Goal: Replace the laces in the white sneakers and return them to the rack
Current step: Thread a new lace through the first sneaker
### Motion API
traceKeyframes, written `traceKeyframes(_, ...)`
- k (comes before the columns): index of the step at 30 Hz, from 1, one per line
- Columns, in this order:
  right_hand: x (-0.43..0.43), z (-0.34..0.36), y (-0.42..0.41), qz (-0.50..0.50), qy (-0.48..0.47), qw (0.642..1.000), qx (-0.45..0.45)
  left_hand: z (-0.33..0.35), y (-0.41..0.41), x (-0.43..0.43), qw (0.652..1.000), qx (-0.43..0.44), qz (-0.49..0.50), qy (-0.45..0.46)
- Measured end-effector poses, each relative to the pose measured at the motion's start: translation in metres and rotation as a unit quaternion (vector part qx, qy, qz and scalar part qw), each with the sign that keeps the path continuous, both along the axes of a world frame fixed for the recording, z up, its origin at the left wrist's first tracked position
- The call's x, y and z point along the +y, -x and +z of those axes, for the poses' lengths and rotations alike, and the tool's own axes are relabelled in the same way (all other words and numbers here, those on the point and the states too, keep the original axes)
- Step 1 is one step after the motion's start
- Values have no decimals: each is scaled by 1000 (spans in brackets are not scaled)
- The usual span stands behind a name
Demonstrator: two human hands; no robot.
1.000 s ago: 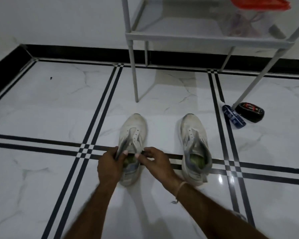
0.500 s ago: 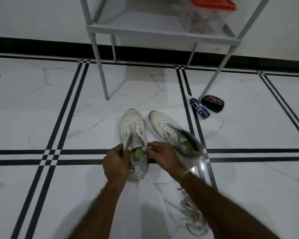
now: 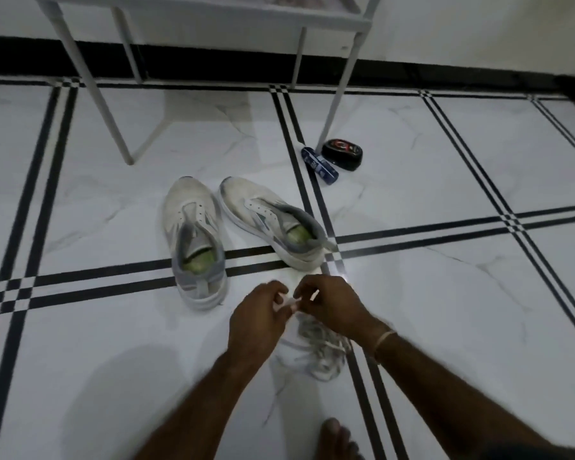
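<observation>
Two white sneakers stand on the tiled floor without laces: the left sneaker point(image 3: 193, 234) points away from me, the right sneaker point(image 3: 273, 220) angles to the left beside it. A loose pile of white laces point(image 3: 319, 346) lies on the floor in front of the shoes. My left hand point(image 3: 259, 320) and my right hand point(image 3: 332, 307) meet just above that pile, both pinching a white lace end point(image 3: 287, 302) between their fingertips. The white rack point(image 3: 213, 18) stands behind the sneakers against the wall.
A blue tube point(image 3: 319, 166) and a black oval shoe-polish case point(image 3: 342, 154) lie by the rack's right front leg point(image 3: 337, 94). My bare foot point(image 3: 339, 439) rests at the bottom edge. A black skirting runs along the wall.
Both hands have let go of the left sneaker and moved down and right to the lace pile, where they now pinch a lace. The view has dipped lower.
</observation>
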State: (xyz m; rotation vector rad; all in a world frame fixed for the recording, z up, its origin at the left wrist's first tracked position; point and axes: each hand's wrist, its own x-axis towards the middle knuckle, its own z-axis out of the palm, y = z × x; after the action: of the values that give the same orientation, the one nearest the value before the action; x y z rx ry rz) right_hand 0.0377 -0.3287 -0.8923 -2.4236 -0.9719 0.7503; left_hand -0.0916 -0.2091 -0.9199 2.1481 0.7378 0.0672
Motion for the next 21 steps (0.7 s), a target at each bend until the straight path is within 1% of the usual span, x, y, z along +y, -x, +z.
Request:
traceKeyframes(1, -15, -1, 3, 8, 32, 999, -29, -10, 1, -11, 999, 33, -25, 15)
traceKeyframes(3, -40, -7, 13, 7, 86, 995, -50, -29, 4, -30, 995, 65, -69, 29)
traceKeyframes(6, -66, -17, 26, -17, 121, 991, -56, -41, 6, -53, 993, 65, -94, 35)
traceKeyframes(8, -76, -22, 29, -30, 122, 989, -80, -40, 2, -60, 993, 55, -100, 32)
traceKeyframes(10, -83, -20, 28, -56, 94, 991, -77, -36, -4, -62, 993, 41, -106, 38)
traceKeyframes(13, -95, -5, 18, -94, 37, 993, -55, -26, -12, -62, 988, 8, -106, 109)
traceKeyframes(15, -98, 9, 10, -111, -47, 993, 11, -16, -15, -57, 982, -39, -94, 158)
traceKeyframes(16, -96, 20, 7, -120, -95, 987, 55, -6, -16, -53, 975, -59, -93, 192)
traceKeyframes(17, -93, 32, 4, -127, -136, 978, 98, 8, -19, -49, 963, -72, -99, 241)
traceKeyframes(19, -81, 60, -5, -127, -196, 958, 165, 42, -28, -43, 925, -94, -139, 341)
traceKeyframes(20, -74, 73, -10, -127, -222, 947, 195, 55, -33, -42, 908, -97, -156, 375)
traceKeyframes(21, -67, 86, -16, -133, -249, 932, 227, 65, -37, -42, 900, -102, -161, 392)
